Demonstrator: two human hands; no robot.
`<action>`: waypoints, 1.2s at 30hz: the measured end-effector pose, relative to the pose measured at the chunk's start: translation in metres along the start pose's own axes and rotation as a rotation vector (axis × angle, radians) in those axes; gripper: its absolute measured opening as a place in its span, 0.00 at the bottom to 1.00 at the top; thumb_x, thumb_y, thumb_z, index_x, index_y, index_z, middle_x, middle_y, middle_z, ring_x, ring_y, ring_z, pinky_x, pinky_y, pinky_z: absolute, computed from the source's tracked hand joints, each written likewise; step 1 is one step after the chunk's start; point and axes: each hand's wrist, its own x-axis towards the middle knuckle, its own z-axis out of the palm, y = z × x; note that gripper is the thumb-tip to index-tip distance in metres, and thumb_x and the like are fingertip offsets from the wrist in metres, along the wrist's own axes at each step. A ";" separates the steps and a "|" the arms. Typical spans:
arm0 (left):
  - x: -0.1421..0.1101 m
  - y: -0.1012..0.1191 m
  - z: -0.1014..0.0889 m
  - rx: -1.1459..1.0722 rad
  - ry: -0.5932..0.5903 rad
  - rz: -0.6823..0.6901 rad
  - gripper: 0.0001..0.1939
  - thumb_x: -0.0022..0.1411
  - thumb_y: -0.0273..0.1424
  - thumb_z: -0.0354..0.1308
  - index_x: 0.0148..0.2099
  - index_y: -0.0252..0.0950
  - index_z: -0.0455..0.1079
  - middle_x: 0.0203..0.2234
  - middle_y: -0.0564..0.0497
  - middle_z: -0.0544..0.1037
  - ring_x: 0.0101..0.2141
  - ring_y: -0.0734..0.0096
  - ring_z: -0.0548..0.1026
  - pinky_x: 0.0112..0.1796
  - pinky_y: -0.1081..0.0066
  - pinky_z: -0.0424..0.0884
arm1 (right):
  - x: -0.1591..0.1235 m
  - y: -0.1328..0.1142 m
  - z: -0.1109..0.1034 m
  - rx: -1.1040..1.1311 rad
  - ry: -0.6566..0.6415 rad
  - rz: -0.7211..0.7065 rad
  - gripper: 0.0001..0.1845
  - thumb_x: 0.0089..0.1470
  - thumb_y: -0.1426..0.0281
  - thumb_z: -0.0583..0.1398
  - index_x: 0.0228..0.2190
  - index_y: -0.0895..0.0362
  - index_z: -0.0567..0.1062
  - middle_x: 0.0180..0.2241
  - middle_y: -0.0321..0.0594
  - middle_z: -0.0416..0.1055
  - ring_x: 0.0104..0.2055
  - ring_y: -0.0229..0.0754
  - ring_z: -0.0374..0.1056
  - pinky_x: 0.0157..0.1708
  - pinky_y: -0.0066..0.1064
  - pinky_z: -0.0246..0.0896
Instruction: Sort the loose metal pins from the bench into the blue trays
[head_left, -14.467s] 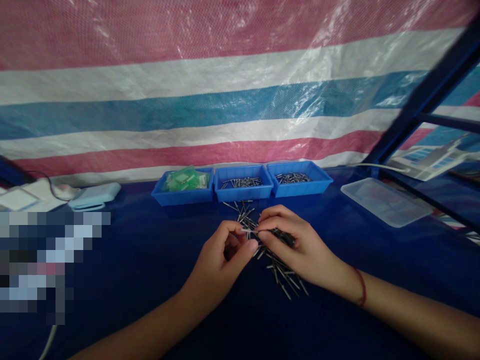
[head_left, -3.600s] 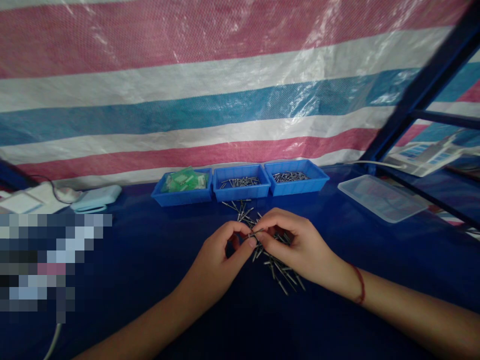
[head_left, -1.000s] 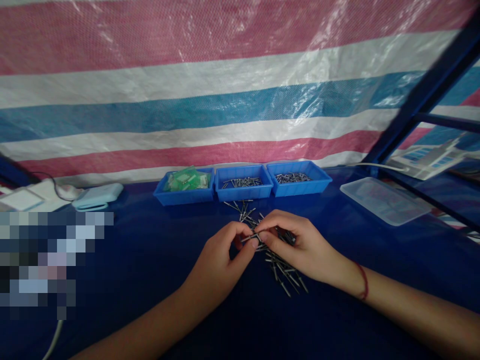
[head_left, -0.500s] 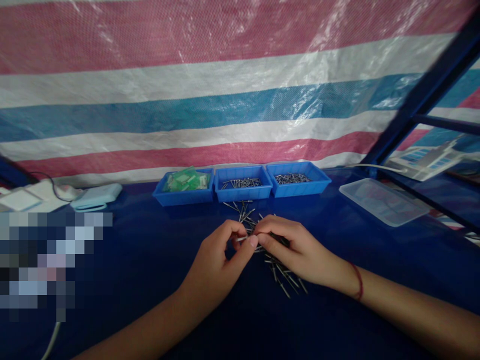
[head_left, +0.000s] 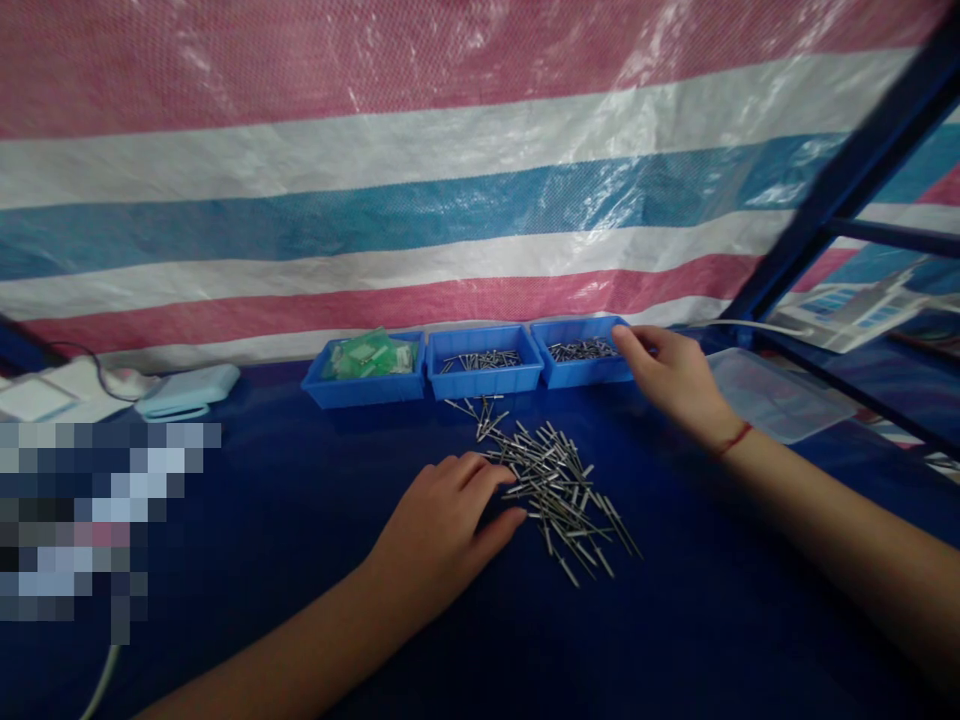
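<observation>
A loose pile of silver blind rivets point(head_left: 559, 490) lies on the dark blue table. My left hand point(head_left: 454, 510) is at the pile's left edge, thumb and fingers apart, with nothing visible between them. My right hand point(head_left: 671, 375) is over the right end of the right blue bin point(head_left: 589, 372), its fingers curled in toward the thumb. Whatever its fingertips hold, if anything, is hidden. That bin contains many small metal rivets point(head_left: 581, 350). More rivets lie in the middle blue bin point(head_left: 486, 383).
Green and clear plastic packets point(head_left: 371, 355) fill the left blue bin point(head_left: 364, 390). A translucent lid point(head_left: 780, 395) lies behind my right wrist. A light blue case point(head_left: 187, 390) is at the left. A blue metal frame point(head_left: 840, 190) rises at the right, and striped sheeting point(head_left: 450, 220) hangs behind.
My hands have parted. The right one has moved up and right from the pile to the right bin. My left hand has opened and stays beside the pile, which is now uncovered.
</observation>
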 end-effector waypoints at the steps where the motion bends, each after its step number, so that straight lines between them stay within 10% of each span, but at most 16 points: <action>1: 0.000 -0.001 0.001 0.031 -0.007 0.012 0.11 0.63 0.35 0.51 0.45 0.37 0.67 0.39 0.47 0.74 0.38 0.61 0.71 0.39 0.60 0.66 | 0.001 0.003 0.000 -0.030 -0.003 0.011 0.21 0.54 0.57 0.53 0.32 0.61 0.76 0.27 0.46 0.74 0.28 0.46 0.68 0.28 0.34 0.57; 16: 0.003 -0.008 0.004 0.054 0.012 0.023 0.09 0.64 0.33 0.51 0.43 0.36 0.68 0.36 0.49 0.73 0.36 0.64 0.72 0.38 0.63 0.68 | -0.063 -0.052 0.002 0.124 -0.535 -0.493 0.11 0.56 0.71 0.53 0.28 0.57 0.74 0.26 0.36 0.71 0.26 0.34 0.64 0.28 0.28 0.57; 26: 0.004 -0.011 0.003 -0.066 0.025 -0.014 0.10 0.66 0.31 0.46 0.40 0.35 0.68 0.34 0.50 0.73 0.36 0.67 0.71 0.38 0.66 0.65 | -0.068 -0.056 0.003 0.211 -0.575 -0.455 0.10 0.54 0.72 0.54 0.26 0.57 0.73 0.25 0.35 0.70 0.25 0.33 0.63 0.27 0.28 0.56; 36: 0.000 0.002 -0.003 -0.467 0.141 -0.149 0.11 0.65 0.33 0.47 0.37 0.35 0.68 0.28 0.53 0.71 0.30 0.73 0.69 0.33 0.73 0.63 | -0.089 -0.069 0.006 0.666 -0.687 -0.112 0.07 0.51 0.67 0.60 0.32 0.57 0.76 0.28 0.36 0.70 0.27 0.34 0.63 0.26 0.27 0.59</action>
